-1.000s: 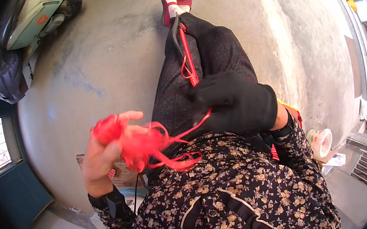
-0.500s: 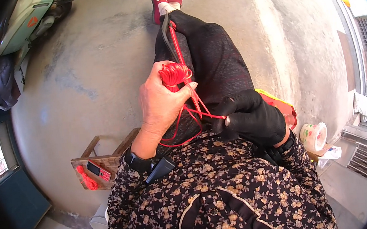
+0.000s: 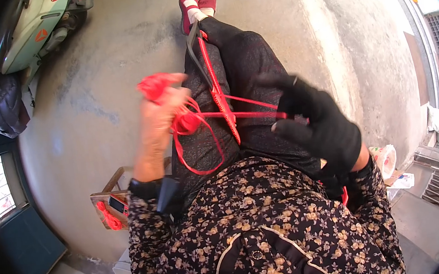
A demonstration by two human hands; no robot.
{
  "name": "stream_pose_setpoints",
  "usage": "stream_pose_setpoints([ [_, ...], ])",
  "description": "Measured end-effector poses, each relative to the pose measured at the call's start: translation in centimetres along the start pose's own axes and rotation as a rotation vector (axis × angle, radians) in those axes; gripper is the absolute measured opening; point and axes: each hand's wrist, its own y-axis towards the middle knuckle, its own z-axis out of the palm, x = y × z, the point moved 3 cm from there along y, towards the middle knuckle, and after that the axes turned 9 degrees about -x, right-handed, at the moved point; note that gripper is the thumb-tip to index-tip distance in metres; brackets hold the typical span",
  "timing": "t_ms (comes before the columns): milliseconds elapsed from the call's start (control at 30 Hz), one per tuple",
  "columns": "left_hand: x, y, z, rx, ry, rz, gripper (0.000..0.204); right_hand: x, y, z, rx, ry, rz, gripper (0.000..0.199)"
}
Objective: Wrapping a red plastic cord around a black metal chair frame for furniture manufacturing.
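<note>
My bare left hand (image 3: 158,123) is raised over my lap and grips a bundle of red cord (image 3: 158,84), with loops (image 3: 193,140) hanging below it. Two taut strands of the cord (image 3: 256,109) run right to my right hand (image 3: 320,126), which wears a black glove and pinches them at its fingertips. A long red strap or frame piece (image 3: 218,91) lies along my dark trouser legs toward my red shoes (image 3: 196,3).
A pale green scooter (image 3: 39,25) is parked at the upper left on the concrete floor. A small wooden box with red cord (image 3: 110,207) stands left of my seat. A roll of tape (image 3: 385,159) and papers lie at the right.
My left hand has swung up and to the left with the red bundle, pulling the strands longer. My gloved right hand has lifted and moved right, stretching the cord taut.
</note>
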Motion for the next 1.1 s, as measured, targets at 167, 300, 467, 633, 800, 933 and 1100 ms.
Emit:
stream_pose_setpoints([
  [167,-6.1,-1.8,-3.2,0.005,-0.295,0.361,0.035,-0.4,4.7,-1.8,0.06,-0.355,-0.185,0.014],
  [300,-7.5,-2.5,-2.3,-0.139,0.332,0.814,0.035,-4.6,9.0,0.2,-0.076,-0.44,-0.34,0.02],
  [467,-3.0,-0.2,0.1,-0.358,0.661,0.7,0.031,-6.3,10.7,4.3,-0.124,-0.403,-0.344,0.044],
  [633,0.2,2.7,0.2,-0.117,-0.005,0.24,0.026,-6.3,10.6,5.1,-0.12,-0.245,-0.144,0.052],
  [800,-1.1,3.5,0.2,0.226,-0.025,0.002,0.026,-6.8,11.0,4.7,-0.149,-0.296,-0.165,0.054],
  [933,-0.8,3.9,1.3,0.515,0.166,-0.137,0.023,-8.2,10.8,4.5,-0.091,-0.103,-0.246,0.054],
  [1100,-0.7,3.7,1.2,0.25,0.031,0.113,0.026,-6.2,9.2,3.6,-0.14,0.119,-0.083,0.045],
])
